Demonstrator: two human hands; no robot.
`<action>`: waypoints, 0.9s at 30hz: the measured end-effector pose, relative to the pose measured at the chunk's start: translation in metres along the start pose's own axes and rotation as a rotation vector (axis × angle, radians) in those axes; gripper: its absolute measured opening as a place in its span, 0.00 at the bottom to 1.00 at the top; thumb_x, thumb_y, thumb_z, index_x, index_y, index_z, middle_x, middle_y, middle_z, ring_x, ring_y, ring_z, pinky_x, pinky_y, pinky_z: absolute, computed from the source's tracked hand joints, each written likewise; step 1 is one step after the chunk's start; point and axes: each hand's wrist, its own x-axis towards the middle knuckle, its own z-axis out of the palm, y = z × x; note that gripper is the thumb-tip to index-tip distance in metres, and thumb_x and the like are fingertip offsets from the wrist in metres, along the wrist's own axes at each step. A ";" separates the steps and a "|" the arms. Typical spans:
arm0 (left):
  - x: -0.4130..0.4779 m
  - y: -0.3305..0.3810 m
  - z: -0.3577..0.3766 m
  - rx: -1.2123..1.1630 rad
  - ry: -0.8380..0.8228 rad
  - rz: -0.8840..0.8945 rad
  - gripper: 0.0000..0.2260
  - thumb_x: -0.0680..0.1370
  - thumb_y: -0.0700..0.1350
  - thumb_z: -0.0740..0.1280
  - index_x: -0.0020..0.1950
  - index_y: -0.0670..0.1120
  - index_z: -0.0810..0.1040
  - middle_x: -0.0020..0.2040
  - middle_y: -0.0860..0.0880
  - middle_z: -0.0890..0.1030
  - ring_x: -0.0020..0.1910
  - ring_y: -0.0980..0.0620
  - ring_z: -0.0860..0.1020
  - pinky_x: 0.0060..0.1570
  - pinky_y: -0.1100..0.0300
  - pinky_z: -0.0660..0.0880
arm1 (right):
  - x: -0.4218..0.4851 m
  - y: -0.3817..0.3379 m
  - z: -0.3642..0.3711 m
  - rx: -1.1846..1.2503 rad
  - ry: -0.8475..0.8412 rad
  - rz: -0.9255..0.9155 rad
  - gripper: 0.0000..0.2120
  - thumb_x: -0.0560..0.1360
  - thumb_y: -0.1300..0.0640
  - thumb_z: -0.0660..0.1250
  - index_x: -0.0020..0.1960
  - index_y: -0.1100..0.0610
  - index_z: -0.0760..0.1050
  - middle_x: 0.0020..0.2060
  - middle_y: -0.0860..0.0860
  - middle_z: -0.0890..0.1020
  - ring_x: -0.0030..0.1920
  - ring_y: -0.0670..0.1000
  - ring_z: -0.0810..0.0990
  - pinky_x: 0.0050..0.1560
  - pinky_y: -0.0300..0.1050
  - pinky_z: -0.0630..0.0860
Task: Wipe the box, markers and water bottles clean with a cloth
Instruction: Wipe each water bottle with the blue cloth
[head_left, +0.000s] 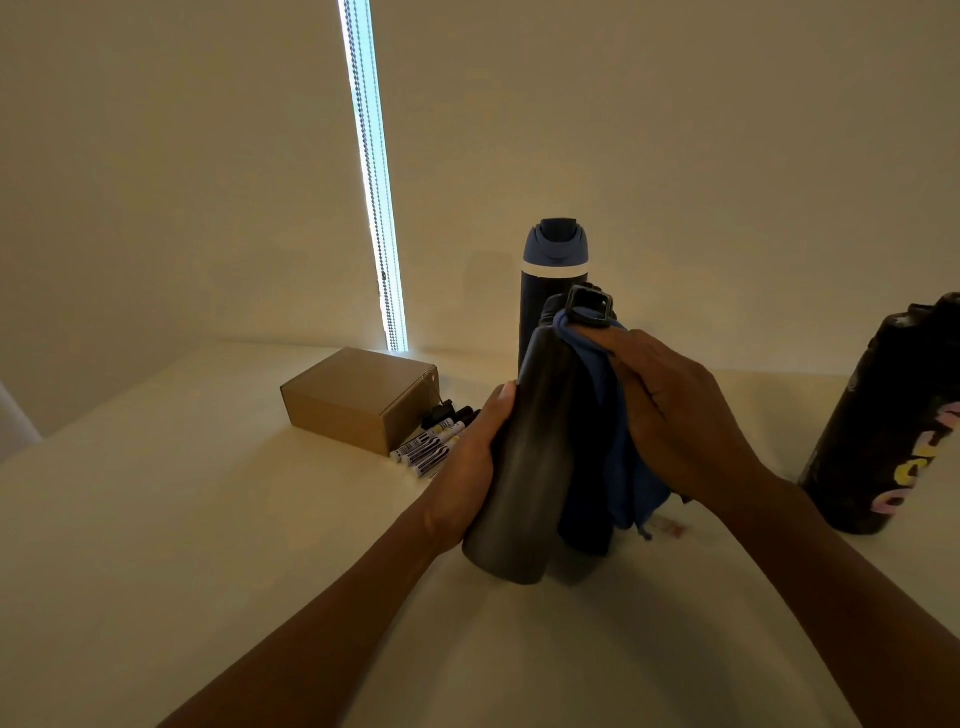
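Blue cloth (631, 467) held in right hand (675, 415), fingers curled round it, against neck of grey bottle (524, 467). Left hand (470, 467) fingers wrap bottle body; bottle tilted, base on tabletop (208, 545). Step: wiping this bottle. Next, judged: draw cloth down, turning bottle.

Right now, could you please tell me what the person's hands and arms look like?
The left hand and right hand wear no gloves or visible rings. The left forearm and right forearm are bare: no sleeve, watch or bracelet. Dim light hides finer detail.
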 end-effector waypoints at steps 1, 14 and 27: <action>0.001 -0.002 0.000 0.001 -0.007 0.003 0.21 0.85 0.62 0.53 0.70 0.56 0.77 0.59 0.49 0.86 0.58 0.49 0.85 0.54 0.56 0.81 | 0.000 -0.004 0.003 -0.057 0.003 -0.005 0.53 0.70 0.22 0.50 0.68 0.69 0.66 0.60 0.73 0.74 0.59 0.65 0.75 0.59 0.41 0.64; 0.000 0.001 -0.009 -0.224 0.068 -0.177 0.25 0.81 0.67 0.62 0.65 0.48 0.81 0.53 0.47 0.86 0.51 0.47 0.84 0.55 0.48 0.81 | -0.056 -0.022 0.017 -0.459 -0.406 -0.292 0.21 0.81 0.42 0.46 0.72 0.33 0.64 0.65 0.43 0.76 0.54 0.41 0.75 0.60 0.38 0.74; 0.004 0.001 -0.010 -0.171 0.162 -0.068 0.28 0.82 0.66 0.59 0.70 0.47 0.79 0.61 0.42 0.85 0.60 0.41 0.84 0.62 0.44 0.80 | -0.068 -0.027 0.018 -0.525 -0.657 -0.440 0.22 0.82 0.53 0.54 0.70 0.31 0.65 0.59 0.38 0.75 0.51 0.41 0.75 0.50 0.36 0.73</action>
